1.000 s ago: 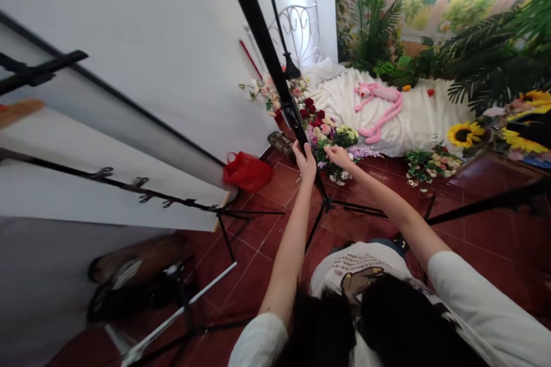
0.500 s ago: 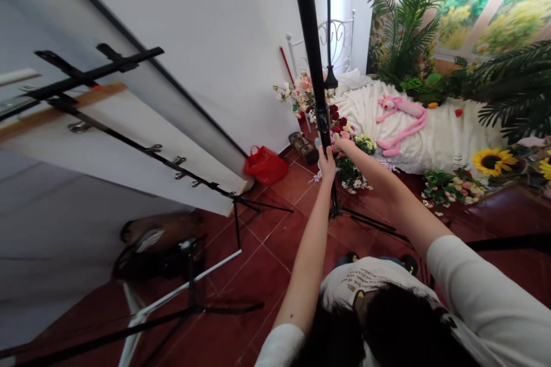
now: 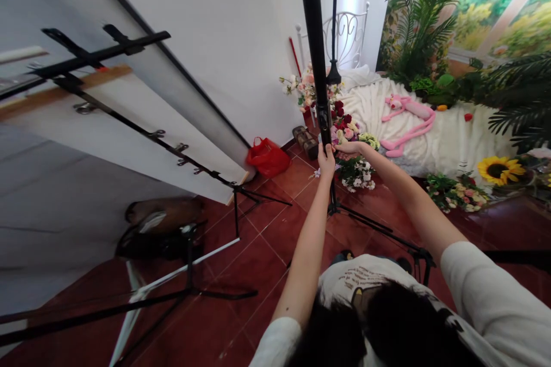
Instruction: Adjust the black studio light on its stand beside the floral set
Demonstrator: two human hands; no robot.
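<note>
A tall black light stand [image 3: 317,51] rises in front of me, with a collar joint [image 3: 323,117] just above my hands. My left hand [image 3: 326,159] is wrapped round the pole below that joint, thumb up along it. On the pole's right side, my right hand [image 3: 348,148] has its fingers stretched towards the pole, palm turned up; whether the fingertips touch it is hard to see. A black cable with a plug [image 3: 333,73] hangs beside the pole. The stand's tripod legs [image 3: 365,221] spread on the tiled floor.
At left, a backdrop crossbar holds metal clips [image 3: 158,133] and a white board. A red plastic bag [image 3: 269,157] sits by the wall. Flowers [image 3: 357,172], a pink plush toy [image 3: 408,117] on white cloth, palm leaves and a sunflower [image 3: 499,170] fill the right. Another tripod [image 3: 189,289] stands lower left.
My right hand has turned from curled fingers against the pole to a flatter, palm-up pose. My left hand keeps its hold. The view has shifted slightly.
</note>
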